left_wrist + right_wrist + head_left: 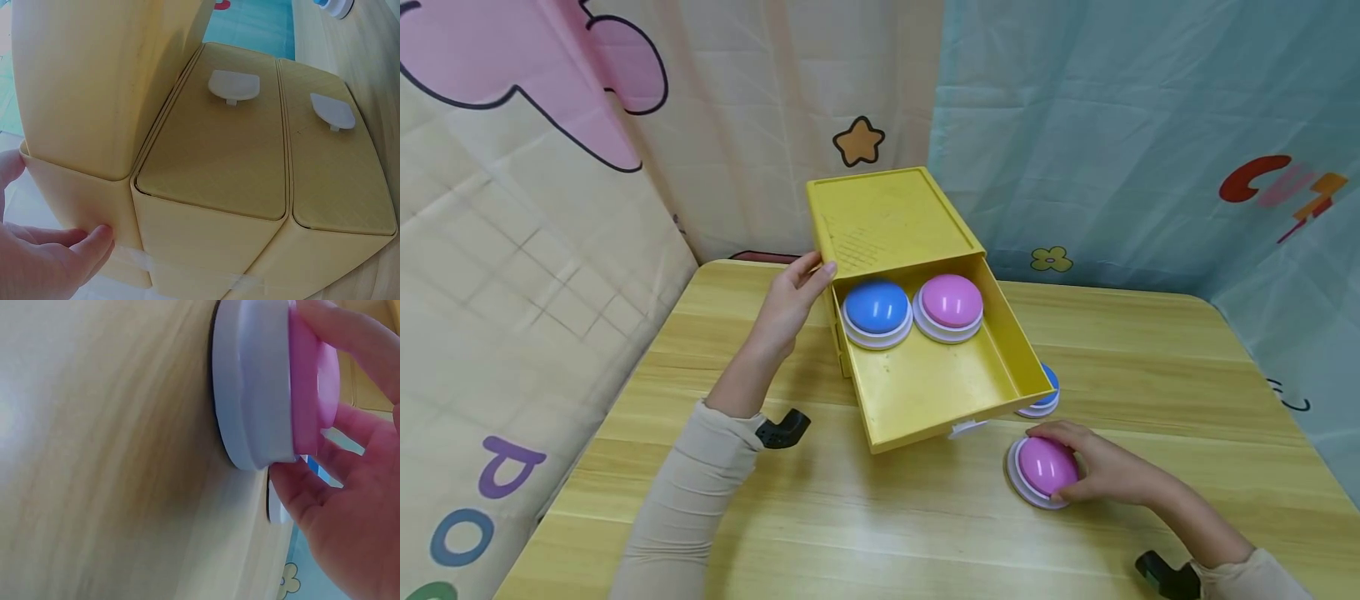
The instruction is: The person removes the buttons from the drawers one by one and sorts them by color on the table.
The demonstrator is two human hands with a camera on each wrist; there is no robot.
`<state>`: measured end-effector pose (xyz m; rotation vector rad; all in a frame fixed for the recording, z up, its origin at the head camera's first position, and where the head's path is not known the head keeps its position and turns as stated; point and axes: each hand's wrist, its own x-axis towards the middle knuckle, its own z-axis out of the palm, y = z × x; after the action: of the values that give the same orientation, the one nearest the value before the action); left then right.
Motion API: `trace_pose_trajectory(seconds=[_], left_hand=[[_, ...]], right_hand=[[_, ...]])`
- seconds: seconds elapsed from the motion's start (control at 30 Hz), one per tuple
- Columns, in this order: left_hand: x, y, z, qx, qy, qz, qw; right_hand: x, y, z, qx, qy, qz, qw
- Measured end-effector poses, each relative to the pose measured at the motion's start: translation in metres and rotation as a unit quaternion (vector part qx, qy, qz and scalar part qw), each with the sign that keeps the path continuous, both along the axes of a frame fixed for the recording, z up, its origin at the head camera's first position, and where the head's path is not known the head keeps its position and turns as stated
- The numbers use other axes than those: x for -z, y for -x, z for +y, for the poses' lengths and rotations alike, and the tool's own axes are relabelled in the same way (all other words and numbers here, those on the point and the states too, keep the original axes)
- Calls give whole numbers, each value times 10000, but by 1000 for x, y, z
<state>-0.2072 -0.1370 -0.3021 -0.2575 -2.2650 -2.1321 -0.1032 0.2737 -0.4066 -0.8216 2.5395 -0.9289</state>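
Two buttons, a blue dome [876,307] toward 10 o'clock and a pink dome [952,301] at its 3 o'clock, sit in the pulled-out drawer [921,408] of a yellow cabinet [891,217]. At the cabinet's 8 o'clock, the person's left hand [788,302] touches its side, fingers relaxed. Toward the drawer's 5 o'clock, the right hand [1105,468] grips a second pink dome [1045,465] by its edge, low at the table [1157,383]. At that dome's 12 o'clock, the drawer partly hides another blue dome [1051,388].
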Motion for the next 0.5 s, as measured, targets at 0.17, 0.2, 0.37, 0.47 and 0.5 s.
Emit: trace_pose_trajectory(seconds=[0.17, 0.2, 0.37, 0.47, 0.5], left_hand=[[2, 0, 0, -16, -25, 63, 10000], [2, 0, 0, -20, -23, 77, 10000], [2, 0, 0, -16, -6, 149, 9999], [2, 0, 0, -8, 1, 151, 9999], [2, 0, 0, -12, 1, 149, 9999]], right_hand=[[-9, 4, 3, 12, 83, -287, 9996], [-12, 6, 4, 37, 108, -264, 9996], [-31, 15, 9, 142, 64, 293, 9994], [-47, 23, 12, 248, -51, 774, 9967], [-53, 27, 12, 304, -91, 896, 9955]])
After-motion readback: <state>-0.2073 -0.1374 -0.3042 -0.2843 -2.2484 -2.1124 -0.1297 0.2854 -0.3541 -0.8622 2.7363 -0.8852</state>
